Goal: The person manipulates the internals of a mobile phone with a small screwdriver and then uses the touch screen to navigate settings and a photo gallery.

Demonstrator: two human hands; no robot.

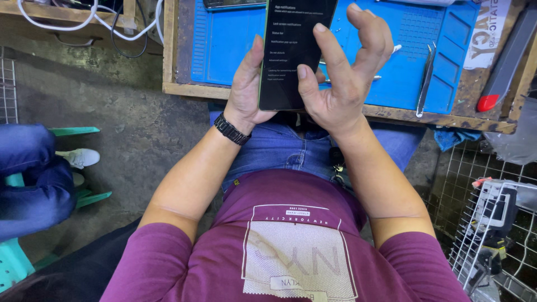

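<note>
Smartphone [293, 50], dark lit screen with text lines, gripped by left hand [246, 92]; right hand [341, 84] open, thumb touching.

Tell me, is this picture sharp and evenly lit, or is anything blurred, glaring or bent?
Head view: light is soft and even, without hard shadows. The phone in the left hand has a dark, glare-free screen, its text too small to read. The right hand looks sharp. The wide lens bows the workbench edge, and the blue mat looks clear.
</note>
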